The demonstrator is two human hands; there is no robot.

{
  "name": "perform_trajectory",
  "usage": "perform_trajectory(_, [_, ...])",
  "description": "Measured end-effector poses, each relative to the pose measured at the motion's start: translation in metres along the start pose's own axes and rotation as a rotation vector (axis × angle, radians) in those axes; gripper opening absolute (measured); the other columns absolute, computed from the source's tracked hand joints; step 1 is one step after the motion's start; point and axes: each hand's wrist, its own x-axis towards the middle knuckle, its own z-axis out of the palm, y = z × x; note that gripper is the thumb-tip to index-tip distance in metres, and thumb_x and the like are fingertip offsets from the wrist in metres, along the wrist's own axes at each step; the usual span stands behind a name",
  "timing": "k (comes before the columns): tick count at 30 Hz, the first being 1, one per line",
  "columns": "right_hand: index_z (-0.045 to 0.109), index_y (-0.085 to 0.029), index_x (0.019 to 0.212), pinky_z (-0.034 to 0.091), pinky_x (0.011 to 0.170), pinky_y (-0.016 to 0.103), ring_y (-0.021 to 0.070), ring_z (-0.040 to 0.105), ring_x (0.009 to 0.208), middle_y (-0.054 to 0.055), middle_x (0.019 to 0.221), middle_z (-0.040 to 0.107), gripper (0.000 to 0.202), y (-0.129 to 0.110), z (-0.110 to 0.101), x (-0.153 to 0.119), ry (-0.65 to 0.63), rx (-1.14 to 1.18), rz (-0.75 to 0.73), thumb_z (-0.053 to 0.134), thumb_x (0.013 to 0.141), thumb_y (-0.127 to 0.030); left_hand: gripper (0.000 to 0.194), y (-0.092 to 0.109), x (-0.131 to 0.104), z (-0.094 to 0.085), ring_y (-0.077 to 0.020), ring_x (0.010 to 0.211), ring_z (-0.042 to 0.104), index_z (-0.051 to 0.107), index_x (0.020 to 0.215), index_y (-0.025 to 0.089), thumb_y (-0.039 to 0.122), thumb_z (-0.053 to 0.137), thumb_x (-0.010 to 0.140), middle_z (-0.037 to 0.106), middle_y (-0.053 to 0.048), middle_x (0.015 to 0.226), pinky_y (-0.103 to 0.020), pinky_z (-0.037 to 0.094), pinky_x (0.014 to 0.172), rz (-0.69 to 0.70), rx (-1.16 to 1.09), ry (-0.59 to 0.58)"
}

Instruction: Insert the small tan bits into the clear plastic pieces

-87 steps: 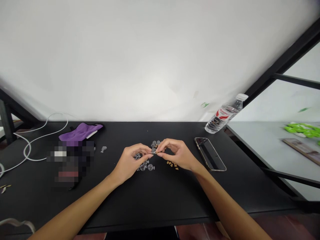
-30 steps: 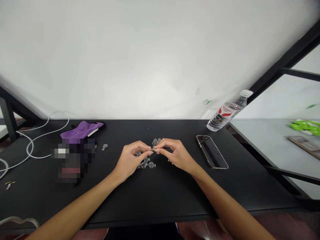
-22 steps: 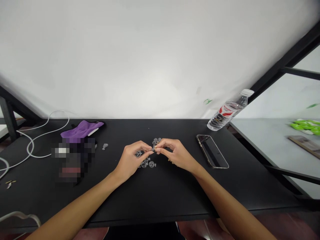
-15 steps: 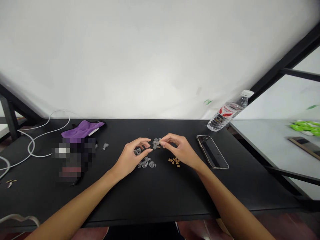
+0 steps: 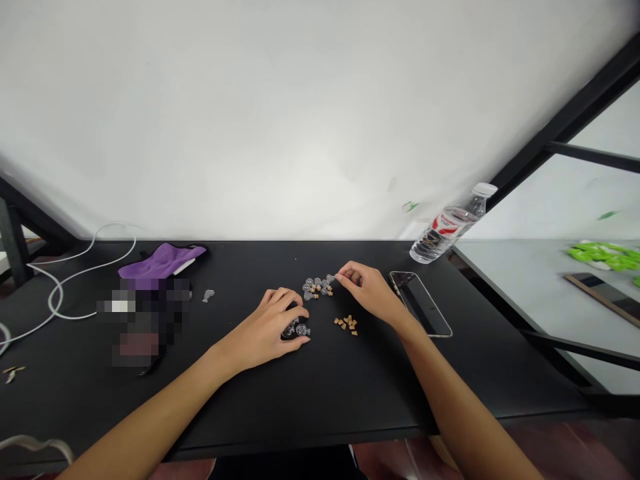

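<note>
My right hand point(image 5: 369, 290) pinches a tiny clear glass bottle point(image 5: 331, 278) at its neck end, just beside a cluster of corked glass bottles point(image 5: 309, 295). Over on the left, my left hand point(image 5: 267, 330) rests low on the table with thumb and fingers apart, curved around a small pile of clear bottles point(image 5: 302, 330). Its fingers partly hide that pile. Several loose corks point(image 5: 347, 324) lie below my right hand. One more clear bottle point(image 5: 209, 295) sits by itself farther left.
A phone point(image 5: 420, 303) lies right of my right hand, and a water bottle point(image 5: 447, 230) stands behind it. To the left are a purple cloth point(image 5: 163, 261), a blurred-out item point(image 5: 140, 327) and a white cable point(image 5: 60, 287). The black table point(image 5: 310, 393) meets a white wall.
My left hand has come down and nearer around the pile of bottles. My right hand has moved slightly right and up, its bottle now showing beside the corked cluster.
</note>
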Motion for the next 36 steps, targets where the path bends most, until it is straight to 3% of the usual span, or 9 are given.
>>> perform_trajectory(5, [0.066,-0.021,0.087,0.043,0.066,0.029,0.0167,0.058,0.069,0.001,0.078,0.068,0.018,0.005,0.000,0.000,-0.070,-0.058,0.023,0.058,0.095,-0.035,0.010,-0.003,0.001,0.000,-0.0278,0.119,0.053,0.065,0.103,0.022,0.028,0.069,0.095,0.061,-0.008,0.123,-0.043,0.041,0.102,0.004,-0.027,0.042])
perform_trajectory(9, [0.067,-0.021,0.086,0.040,0.060,0.027,0.0151,0.053,0.064,0.000,0.074,0.064,0.020,0.007,-0.005,-0.003,-0.178,-0.054,0.013,0.060,0.095,-0.038,0.012,-0.001,0.003,0.001,-0.0254,0.112,0.056,0.063,0.109,0.023,0.025,0.066,0.098,0.065,-0.006,0.114,-0.040,0.042,0.098,-0.029,-0.071,0.110])
perform_trajectory(14, [0.069,-0.019,0.085,0.036,0.055,0.025,0.0137,0.047,0.060,-0.002,0.066,0.056,0.028,0.005,-0.018,-0.006,-0.273,0.036,0.011,0.063,0.094,-0.044,0.014,-0.003,0.006,0.004,-0.0213,0.098,0.059,0.064,0.112,0.023,0.023,0.065,0.098,0.067,-0.003,0.102,-0.036,0.044,0.092,-0.118,-0.160,0.280])
perform_trajectory(19, [0.071,-0.019,0.089,0.036,0.054,0.024,0.0127,0.045,0.058,-0.005,0.063,0.051,0.028,-0.006,-0.021,-0.009,-0.563,0.139,-0.051,0.072,0.089,-0.047,0.012,-0.006,0.008,0.009,-0.0203,0.093,0.059,0.065,0.108,0.022,0.021,0.067,0.096,0.065,-0.002,0.094,-0.035,0.044,0.090,-0.153,-0.188,0.358])
perform_trajectory(21, [0.073,-0.019,0.088,0.036,0.054,0.024,0.0128,0.046,0.058,-0.004,0.065,0.053,0.029,-0.010,-0.018,-0.010,-0.613,0.129,-0.098,0.074,0.088,-0.047,0.012,-0.006,0.009,0.010,-0.0205,0.093,0.059,0.065,0.108,0.022,0.021,0.067,0.096,0.065,-0.002,0.094,-0.036,0.045,0.089,-0.159,-0.191,0.358])
perform_trajectory(25, [0.076,-0.019,0.083,0.040,0.057,0.025,0.0135,0.050,0.062,0.000,0.074,0.060,0.027,-0.015,-0.012,-0.010,-0.559,0.134,-0.188,0.073,0.089,-0.045,0.012,-0.006,0.010,0.010,-0.0209,0.093,0.059,0.065,0.108,0.022,0.022,0.067,0.096,0.066,-0.003,0.094,-0.036,0.046,0.088,-0.165,-0.193,0.360])
perform_trajectory(29, [0.073,-0.019,0.087,0.049,0.068,0.029,0.0162,0.060,0.071,0.003,0.080,0.069,0.025,-0.025,-0.004,-0.010,-0.396,0.262,-0.136,0.070,0.092,-0.043,0.012,-0.007,0.010,0.011,-0.0208,0.093,0.060,0.067,0.108,0.023,0.024,0.069,0.096,0.067,-0.003,0.094,-0.035,0.047,0.087,-0.166,-0.217,0.387])
perform_trajectory(32, [0.072,-0.018,0.091,0.054,0.080,0.033,0.0194,0.067,0.083,0.005,0.089,0.073,0.026,-0.035,0.010,-0.011,-0.270,0.425,-0.124,0.072,0.091,-0.044,0.014,-0.008,0.010,0.012,-0.0202,0.091,0.063,0.068,0.106,0.023,0.027,0.073,0.093,0.067,-0.003,0.093,-0.034,0.049,0.086,-0.179,-0.267,0.414])
perform_trajectory(36, [0.073,-0.018,0.093,0.056,0.084,0.034,0.0199,0.067,0.087,0.006,0.094,0.072,0.027,-0.043,0.030,-0.013,-0.202,0.568,-0.130,0.077,0.087,-0.044,0.015,-0.009,0.010,0.013,-0.0192,0.088,0.065,0.068,0.100,0.023,0.032,0.077,0.090,0.069,-0.002,0.092,-0.032,0.051,0.082,-0.202,-0.322,0.437])
